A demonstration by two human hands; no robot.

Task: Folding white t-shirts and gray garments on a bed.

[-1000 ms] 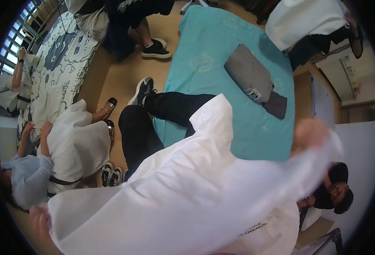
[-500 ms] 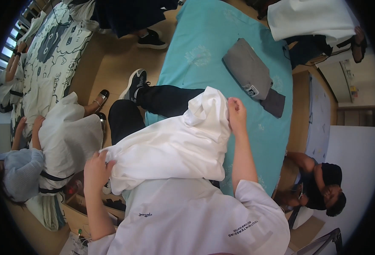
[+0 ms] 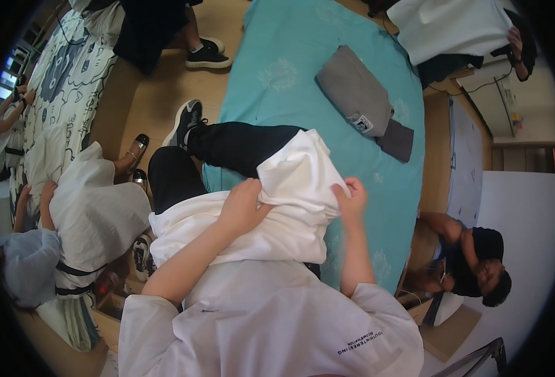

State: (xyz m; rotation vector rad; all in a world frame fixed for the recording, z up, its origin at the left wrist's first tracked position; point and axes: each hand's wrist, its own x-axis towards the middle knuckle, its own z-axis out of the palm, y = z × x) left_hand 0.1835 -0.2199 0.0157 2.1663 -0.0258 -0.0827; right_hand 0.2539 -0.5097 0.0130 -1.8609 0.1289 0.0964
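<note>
Across my lap lies a crumpled white piece of clothing or cloth [image 3: 290,217]; its exact kind cannot be made out. My left hand [image 3: 243,206] is closed on a fold at its middle, the fingers partly tucked behind the fabric. At its right edge, my right hand [image 3: 353,196] pinches the cloth between thumb and fingers. Between the two hands the upper part stands up in a loose flap toward my knee. Beyond it, on the turquoise bed sheet [image 3: 271,78], rests a folded grey garment [image 3: 355,91] with a small label and a darker end.
To my left sits a person in a light blue top with white cloth [image 3: 101,195] over the lap, beside a patterned bed [image 3: 54,75]. Another person [image 3: 478,264] is at the right. At the upper right someone holds up a white cloth [image 3: 450,28].
My left hand has moved right from the cloth's left end to its middle and taken hold there. The upper part of the cloth has been opened out into a flap.
</note>
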